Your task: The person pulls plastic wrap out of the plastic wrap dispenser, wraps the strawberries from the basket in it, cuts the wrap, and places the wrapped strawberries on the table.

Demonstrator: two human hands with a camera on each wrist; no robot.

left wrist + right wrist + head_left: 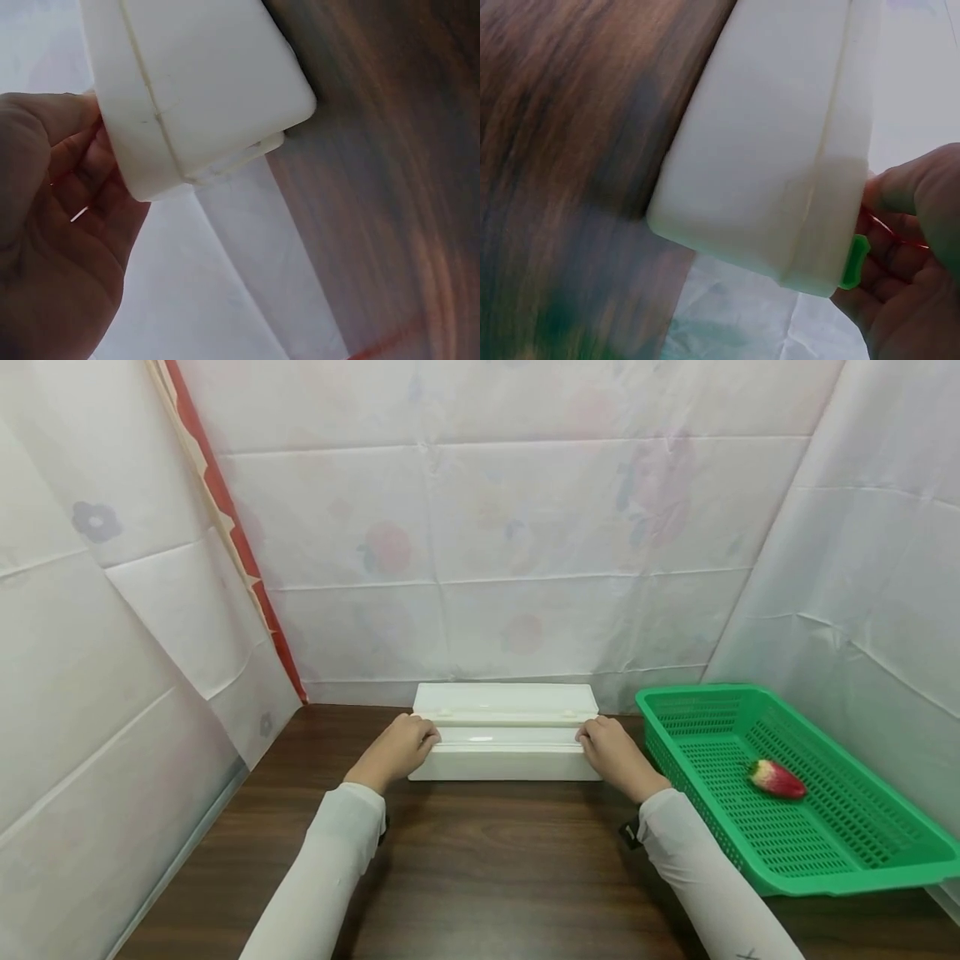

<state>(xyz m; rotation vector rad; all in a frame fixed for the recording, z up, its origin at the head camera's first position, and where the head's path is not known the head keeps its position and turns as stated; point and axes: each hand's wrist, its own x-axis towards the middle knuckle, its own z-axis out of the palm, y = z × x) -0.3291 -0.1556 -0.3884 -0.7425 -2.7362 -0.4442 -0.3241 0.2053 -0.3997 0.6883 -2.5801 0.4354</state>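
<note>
A long white plastic box (504,766) lies across the table, its lid (506,700) tilted back on the far side. At the left end, the bent fingers of my left hand (402,743) grip the upper edge; the left wrist view has the thumb at the rim of the box (217,82). My right hand (617,755) grips the opposite end in the same manner. Near its fingers a small green piece (855,262) sticks out by the rim in the right wrist view. The fingertips are partly hidden behind the box.
On the right stands a green perforated plastic basket (787,868) with a red and pale yellow fruit or vegetable (777,779) in it. The dark wood-grain table (495,877) meets white patterned sheeting (480,527) at the back and both sides.
</note>
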